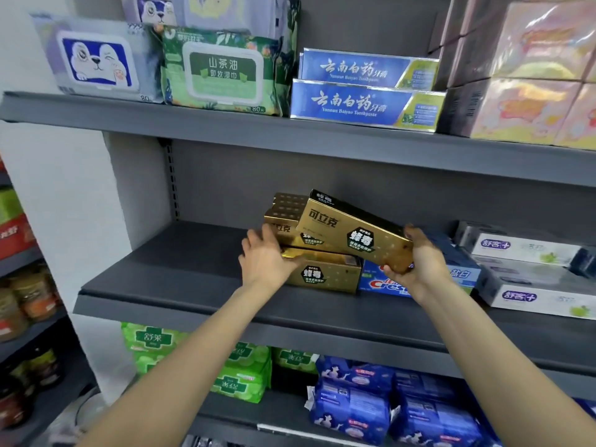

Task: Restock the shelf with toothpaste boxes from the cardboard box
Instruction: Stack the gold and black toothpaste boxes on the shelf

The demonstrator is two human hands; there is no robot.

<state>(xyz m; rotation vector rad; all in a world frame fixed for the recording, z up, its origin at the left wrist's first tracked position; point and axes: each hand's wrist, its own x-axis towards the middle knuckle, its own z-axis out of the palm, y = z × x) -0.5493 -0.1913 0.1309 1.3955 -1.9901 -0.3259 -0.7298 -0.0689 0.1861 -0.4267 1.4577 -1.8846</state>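
Head view looks at a dark grey shop rack against a white wall (64,175). Far left, a second rack holds jars (35,295) and red packs (14,235). On the top shelf (225,122), from the left, lie a wipes pack with a cartoon dog (96,61), a green wipes pack (222,71), two stacked blue toothpaste boxes (367,103) and pink wrapped boxes (529,75).

The middle shelf (180,262) is bare grey metal on its left half. Near its centre stands a small pile of gold toothpaste boxes (325,274), the lowest lying flat on the shelf with others stacked above and behind it. The left hand (266,256) rests on the left end of this pile, fingers (254,235) fairly straight and laid over the boxes, thumb along the top edge of the lowest one. The right hand (422,258) grips the right end of one more gold toothpaste box (353,230), fingers curled round that end; this box is tilted, its far end raised over the pile. Just beside the pile, under the right hand, lies a blue toothpaste box (377,280), then white toothpaste boxes (535,296) stacked at the far right.

On the bottom shelf sit green packs (238,379) to the left and blue packs (354,401) to the right.
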